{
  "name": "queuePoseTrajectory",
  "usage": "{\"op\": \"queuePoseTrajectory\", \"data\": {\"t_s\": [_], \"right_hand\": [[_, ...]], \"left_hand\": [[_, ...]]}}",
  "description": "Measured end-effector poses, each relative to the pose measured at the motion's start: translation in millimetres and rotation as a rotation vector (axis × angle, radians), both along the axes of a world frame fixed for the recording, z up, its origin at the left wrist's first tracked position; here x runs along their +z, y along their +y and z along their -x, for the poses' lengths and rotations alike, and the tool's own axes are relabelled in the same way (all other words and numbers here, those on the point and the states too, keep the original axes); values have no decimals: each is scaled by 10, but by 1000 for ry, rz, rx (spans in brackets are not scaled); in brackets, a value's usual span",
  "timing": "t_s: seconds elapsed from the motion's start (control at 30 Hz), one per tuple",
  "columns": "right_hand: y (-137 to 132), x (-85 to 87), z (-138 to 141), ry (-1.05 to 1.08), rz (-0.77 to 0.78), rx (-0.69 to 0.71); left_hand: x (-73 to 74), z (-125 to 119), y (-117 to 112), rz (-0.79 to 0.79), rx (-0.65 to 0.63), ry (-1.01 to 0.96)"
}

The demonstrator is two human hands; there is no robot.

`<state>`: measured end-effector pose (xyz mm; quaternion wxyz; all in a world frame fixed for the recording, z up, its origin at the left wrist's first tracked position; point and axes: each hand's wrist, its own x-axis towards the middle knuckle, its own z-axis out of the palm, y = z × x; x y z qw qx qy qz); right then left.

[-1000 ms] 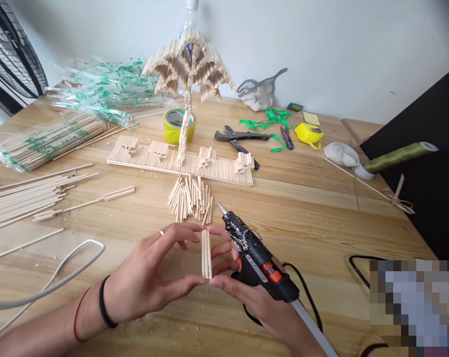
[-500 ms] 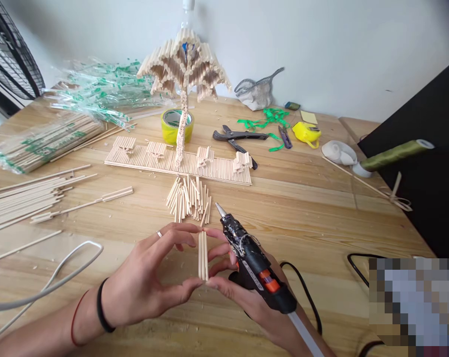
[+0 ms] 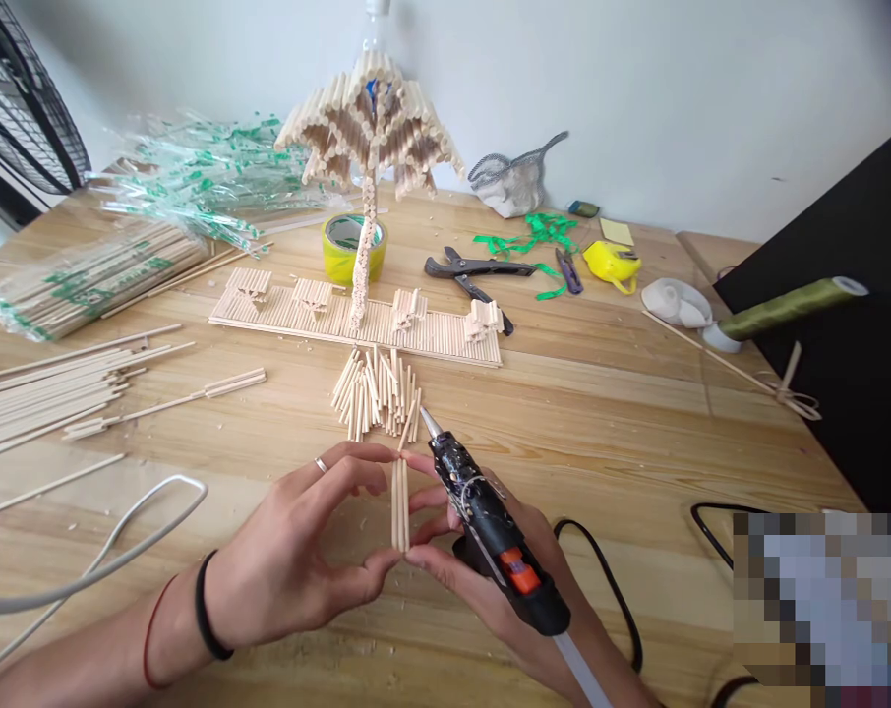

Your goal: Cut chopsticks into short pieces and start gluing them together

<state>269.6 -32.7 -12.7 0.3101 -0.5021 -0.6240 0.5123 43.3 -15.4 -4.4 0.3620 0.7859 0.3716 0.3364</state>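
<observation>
Three short wooden sticks point(image 3: 400, 503), side by side and upright in view, are pinched at both ends between my two hands. My left hand point(image 3: 309, 536) grips them with thumb below and fingertips above. From the other side, my right hand point(image 3: 482, 580) presses the same ends with its fingertips. It also bears a black hot glue gun point(image 3: 482, 511), nozzle up and leftward, a glue stick out of its rear. Just beyond lies a pile of short sticks point(image 3: 376, 393). Behind it is a stick platform point(image 3: 268, 320) with small stick stands and a tree-like stick model point(image 3: 368, 147).
Long sticks point(image 3: 54, 388) and a white cable point(image 3: 121, 551) lie at left. Bagged sticks point(image 3: 98, 275) and yellow tape point(image 3: 353, 251) sit farther back. Cutters point(image 3: 479, 270), green ribbon point(image 3: 534, 236) and a yellow object point(image 3: 612, 265) are right of the model. A black cord point(image 3: 615, 580) runs at lower right.
The glue gun has shifted slightly left, its nozzle tilting a little more to the left. Both hands still pinch the sticks.
</observation>
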Motion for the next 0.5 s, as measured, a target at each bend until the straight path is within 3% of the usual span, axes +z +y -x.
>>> {"op": "queuePoseTrajectory", "data": {"t_s": [0.3, 0.5], "right_hand": [[310, -59, -375, -564, -418, -168], [412, -174, -568, -629, -429, -127]], "left_hand": [[-77, 56, 66, -15, 39, 69], [-156, 93, 96, -38, 72, 29]]}}
